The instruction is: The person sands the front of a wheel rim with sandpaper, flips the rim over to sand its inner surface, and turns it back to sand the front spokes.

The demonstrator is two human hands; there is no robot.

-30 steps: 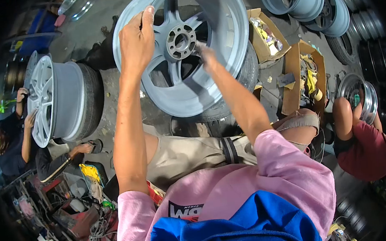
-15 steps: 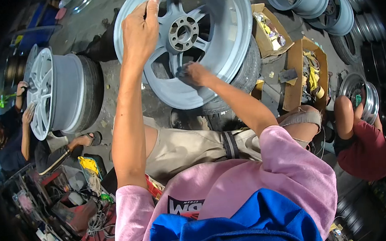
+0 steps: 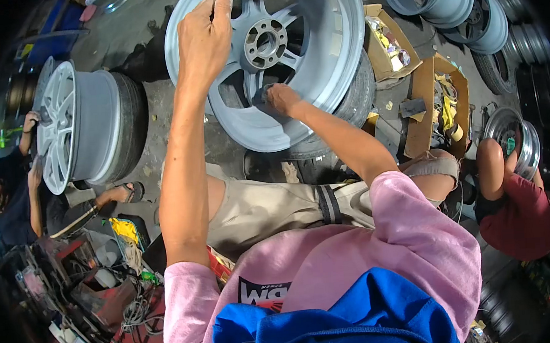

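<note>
A grey-blue alloy wheel rim [image 3: 256, 131] stands tilted in front of me, resting on a tyre [image 3: 359, 105]. My left hand [image 3: 206, 33] is closed over the rim's left edge, thumb uppermost; its fingertips are partly hidden. Inside the rim, below the hub [image 3: 266, 43], my right hand [image 3: 284, 101] presses a dark piece of sandpaper [image 3: 261, 98] against the surface near a spoke. The fingers of that hand are bent round the sandpaper and slightly blurred.
Cardboard boxes [image 3: 420, 126] of yellow scraps stand at the right, near more rims [image 3: 458, 6]. At the left a co-worker [image 3: 19, 202] handles another rim [image 3: 87, 124] on a tyre. Another person [image 3: 524, 218] crouches right with a shiny rim. Cables and red equipment [image 3: 133, 334] lie lower left.
My right hand has shifted slightly with the sandpaper along the inner rim. The left hand keeps its hold. The whole view has moved a little.
</note>
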